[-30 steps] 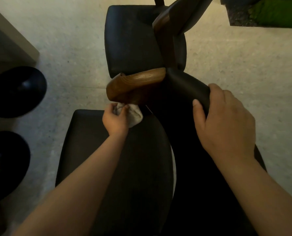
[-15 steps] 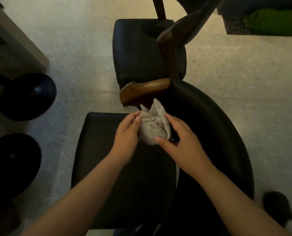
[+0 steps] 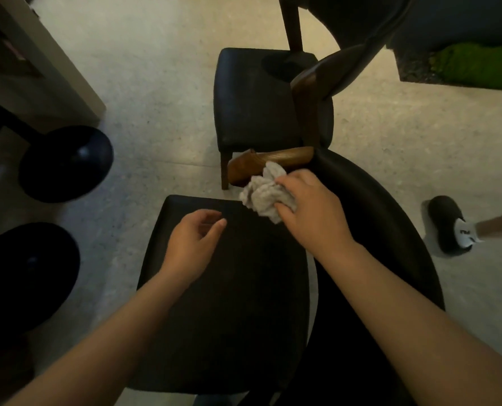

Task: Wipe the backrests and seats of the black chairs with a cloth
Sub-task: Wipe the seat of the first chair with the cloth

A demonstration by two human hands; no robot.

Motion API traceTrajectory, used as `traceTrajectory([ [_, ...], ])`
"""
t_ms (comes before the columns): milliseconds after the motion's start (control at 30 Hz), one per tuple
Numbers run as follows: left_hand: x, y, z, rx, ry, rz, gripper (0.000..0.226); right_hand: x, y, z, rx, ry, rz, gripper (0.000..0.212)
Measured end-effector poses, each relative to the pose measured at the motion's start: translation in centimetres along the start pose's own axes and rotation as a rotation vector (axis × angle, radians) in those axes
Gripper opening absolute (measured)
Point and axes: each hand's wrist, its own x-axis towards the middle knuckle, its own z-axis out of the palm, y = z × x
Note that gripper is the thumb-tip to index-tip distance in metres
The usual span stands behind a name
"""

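right hand [image 3: 311,212] grips the crumpled grey cloth [image 3: 261,194]; left hand [image 3: 192,243] hangs loose, empty. i'd flatten it, then sweep the curved black backrest [image 3: 384,218] end to end.

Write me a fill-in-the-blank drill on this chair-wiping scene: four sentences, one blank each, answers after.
The right hand grips a crumpled cloth, and the left hand holds ____.
The left hand is over the near seat, whose colour is ____.
The armrest just beyond the cloth is made of ____.
A shoe stands on the floor at the picture's ____ edge.
Missing words: nothing; black; wood; right.
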Motion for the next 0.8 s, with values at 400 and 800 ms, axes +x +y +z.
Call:
traceTrajectory([
  [400, -0.2, -6.6, -2.7, 0.191, 0.017, -0.073, 0.030, 9.8, -3.0, 8.0, -0.689, -0.207, -0.266, 0.072],
  [800, 0.2, -3.3, -1.5, 0.162, -0.004, -0.042, 0.037, 7.8, 1.2, 1.7, -0.657, -0.091, -0.131, 0.068],
])
